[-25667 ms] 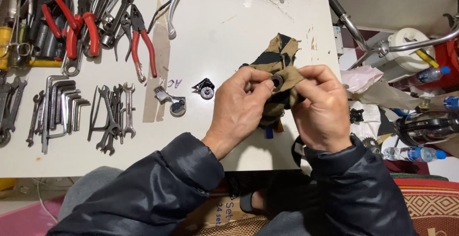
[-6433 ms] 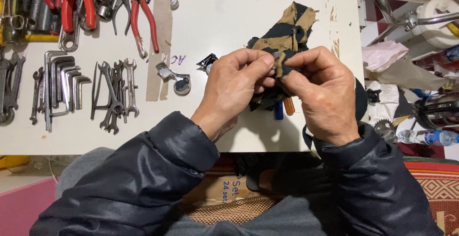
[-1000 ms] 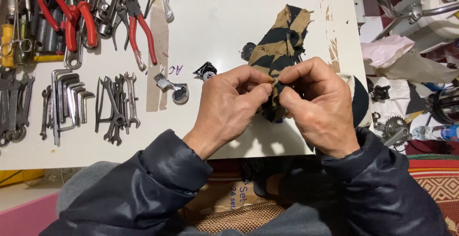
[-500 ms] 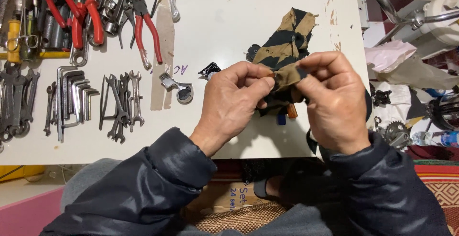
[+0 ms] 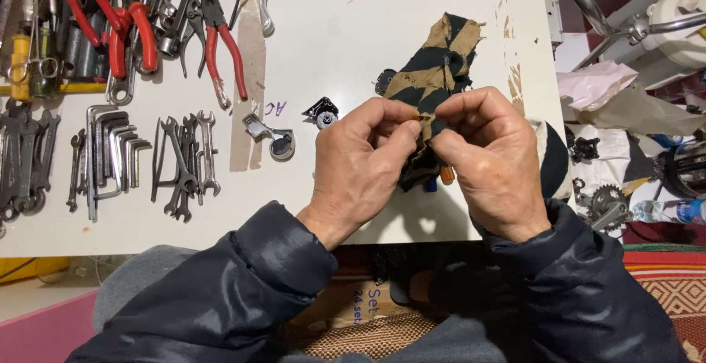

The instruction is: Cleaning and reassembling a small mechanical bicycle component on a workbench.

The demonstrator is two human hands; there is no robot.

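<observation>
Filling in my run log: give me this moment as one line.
left hand: pinching striped rag | right hand: pinching same rag | rag: black-tan, above white table | nearby: spanners

Bare hands (image 5: 434,157) emerge from dark, shiny, puffy jacket sleeves (image 5: 250,289).

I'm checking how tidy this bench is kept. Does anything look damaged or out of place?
The white table is worn: brownish chipped marks near its right edge and old tape strips left of centre. The striped rag pinched by the left hand and right hand has frayed edges. Wrenches and hex keys lie sorted in rows.
</observation>
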